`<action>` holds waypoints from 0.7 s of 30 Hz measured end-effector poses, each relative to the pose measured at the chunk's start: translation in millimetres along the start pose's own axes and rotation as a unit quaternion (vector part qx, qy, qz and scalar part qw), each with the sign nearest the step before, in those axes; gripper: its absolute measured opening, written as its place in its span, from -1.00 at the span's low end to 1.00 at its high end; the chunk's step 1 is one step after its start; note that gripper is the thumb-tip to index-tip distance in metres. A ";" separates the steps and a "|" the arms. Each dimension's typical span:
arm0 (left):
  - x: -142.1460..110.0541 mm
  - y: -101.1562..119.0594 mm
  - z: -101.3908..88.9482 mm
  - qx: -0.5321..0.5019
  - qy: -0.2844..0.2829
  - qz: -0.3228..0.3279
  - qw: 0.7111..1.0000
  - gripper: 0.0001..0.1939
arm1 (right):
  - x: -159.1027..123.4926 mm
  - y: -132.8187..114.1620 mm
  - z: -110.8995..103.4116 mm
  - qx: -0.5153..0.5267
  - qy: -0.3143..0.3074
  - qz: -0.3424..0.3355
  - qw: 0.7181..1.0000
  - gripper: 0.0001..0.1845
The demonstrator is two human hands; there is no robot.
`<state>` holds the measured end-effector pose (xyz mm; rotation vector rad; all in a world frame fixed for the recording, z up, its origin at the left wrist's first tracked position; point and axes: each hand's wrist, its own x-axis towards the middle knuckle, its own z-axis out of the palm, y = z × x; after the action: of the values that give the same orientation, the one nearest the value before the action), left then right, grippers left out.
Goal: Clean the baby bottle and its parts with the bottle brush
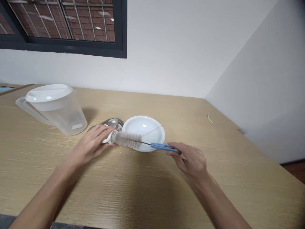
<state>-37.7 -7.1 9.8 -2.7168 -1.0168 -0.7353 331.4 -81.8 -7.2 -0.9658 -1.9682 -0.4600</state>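
My right hand (pixel 188 159) is closed round the blue handle of a bottle brush (pixel 130 140), pinching it near its end. The brush lies nearly level, its pale bristles pointing left. My left hand (pixel 95 140) is wrapped round a small white bottle (pixel 108 138) with a clear mouth, mostly hidden by the fingers. The bristle tip meets that mouth; how far it goes in, I cannot tell. Below and behind the brush stands a white bowl (pixel 143 122). A metal tray (pixel 105 122) with clear pieces on it sits behind my left hand, partly covered.
A translucent lidded pitcher (pixel 62 111) stands on the left of the wooden table (pixel 107 187), its handle facing left. Toward the right edge lies a thin pale strip (pixel 209 118). A white wall with a barred window (pixel 69 22) rises behind the table.
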 end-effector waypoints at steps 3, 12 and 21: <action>0.7 0.6 -0.5 0.001 -0.003 0.009 1.000 -0.44 | 2.0 -2.4 0.5 0.010 -0.010 0.032 0.999 -0.82; 2.0 2.8 -2.0 0.001 0.012 0.025 1.000 -0.45 | 2.3 -1.4 2.7 0.011 -0.009 0.038 0.999 -0.64; 3.4 3.8 -1.6 -0.005 0.018 0.024 1.000 -0.45 | 1.9 -7.0 1.2 0.077 -0.048 0.118 0.989 -0.51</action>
<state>-33.6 -8.5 13.0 -2.7150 -0.9391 -0.7797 324.7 -84.6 -6.0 -1.1206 -1.9125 -0.1275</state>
